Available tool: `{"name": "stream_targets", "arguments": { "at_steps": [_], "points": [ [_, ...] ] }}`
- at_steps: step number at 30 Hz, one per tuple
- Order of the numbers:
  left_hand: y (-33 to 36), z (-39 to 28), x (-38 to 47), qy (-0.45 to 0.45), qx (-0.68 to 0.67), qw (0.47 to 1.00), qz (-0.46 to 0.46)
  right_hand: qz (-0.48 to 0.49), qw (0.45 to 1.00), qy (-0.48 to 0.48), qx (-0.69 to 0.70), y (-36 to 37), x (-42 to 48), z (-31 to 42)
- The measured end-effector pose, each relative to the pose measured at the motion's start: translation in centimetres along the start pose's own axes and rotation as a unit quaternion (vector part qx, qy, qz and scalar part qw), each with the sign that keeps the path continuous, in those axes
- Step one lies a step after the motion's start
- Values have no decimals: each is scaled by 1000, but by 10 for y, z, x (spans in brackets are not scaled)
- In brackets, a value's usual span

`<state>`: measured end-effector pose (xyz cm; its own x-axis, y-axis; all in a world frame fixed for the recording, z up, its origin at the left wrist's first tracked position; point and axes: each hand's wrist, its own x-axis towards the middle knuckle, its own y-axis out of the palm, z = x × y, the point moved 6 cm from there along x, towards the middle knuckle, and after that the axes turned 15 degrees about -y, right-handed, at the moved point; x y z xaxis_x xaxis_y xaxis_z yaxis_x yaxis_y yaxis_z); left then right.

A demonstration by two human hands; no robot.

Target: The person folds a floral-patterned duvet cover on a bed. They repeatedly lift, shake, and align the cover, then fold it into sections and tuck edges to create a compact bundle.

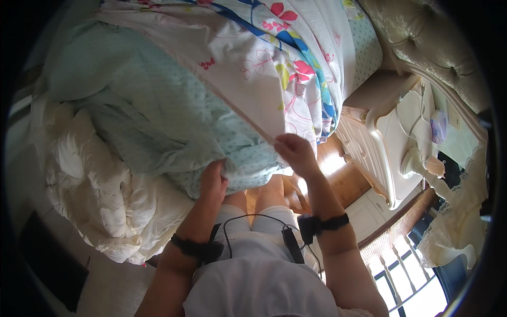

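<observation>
My right hand [295, 152] pinches the edge of a white floral bed cover [237, 67] with pink, blue and yellow-green prints. That edge runs in a taut diagonal from my fingers to the upper left. Beneath it spreads a crumpled pale green dotted cloth [158, 103]; whether the two are one cover's sides, I cannot tell. At the cloth's near part, my left hand [214, 180] grips a fold, thumb towards my right hand. Folds hide some of its fingertips. A bunched cream quilt [115, 194] lies to the left of my left hand.
Right of the bed stands a cream nightstand [396, 130] bearing a cable, a tissue pack [438, 126] and a lamp with a lace-edged shade [447, 222]. A tufted headboard [427, 43] rises at the upper right. Wooden floor [348, 174] shows between bed and nightstand.
</observation>
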<state>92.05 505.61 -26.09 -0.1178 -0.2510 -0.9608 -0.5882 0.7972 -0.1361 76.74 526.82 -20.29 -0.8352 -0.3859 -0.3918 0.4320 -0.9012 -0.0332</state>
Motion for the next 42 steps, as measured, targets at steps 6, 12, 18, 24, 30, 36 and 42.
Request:
{"name": "stream_targets", "arguments": {
  "at_steps": [6,12,18,24,30,36,42],
  "points": [
    [-18,-31,-51,-57,-250,939,229,13,998,-54,38,45,-20,35],
    [-4,-79,-112,36,143,985,92,-27,994,-75,-80,45,-24,93],
    [25,-104,-155,188,196,955,116,73,919,-294,-254,76,-35,167],
    [18,-101,-171,128,69,978,147,69,903,-326,-272,81,-44,182],
    [11,-103,-169,213,118,960,140,41,939,-267,-213,77,-47,181],
    [13,-105,-165,234,154,951,133,43,909,-345,-229,82,-47,194],
    [15,-111,-174,280,139,940,134,42,869,-417,-265,84,-49,199]
  ]
}}
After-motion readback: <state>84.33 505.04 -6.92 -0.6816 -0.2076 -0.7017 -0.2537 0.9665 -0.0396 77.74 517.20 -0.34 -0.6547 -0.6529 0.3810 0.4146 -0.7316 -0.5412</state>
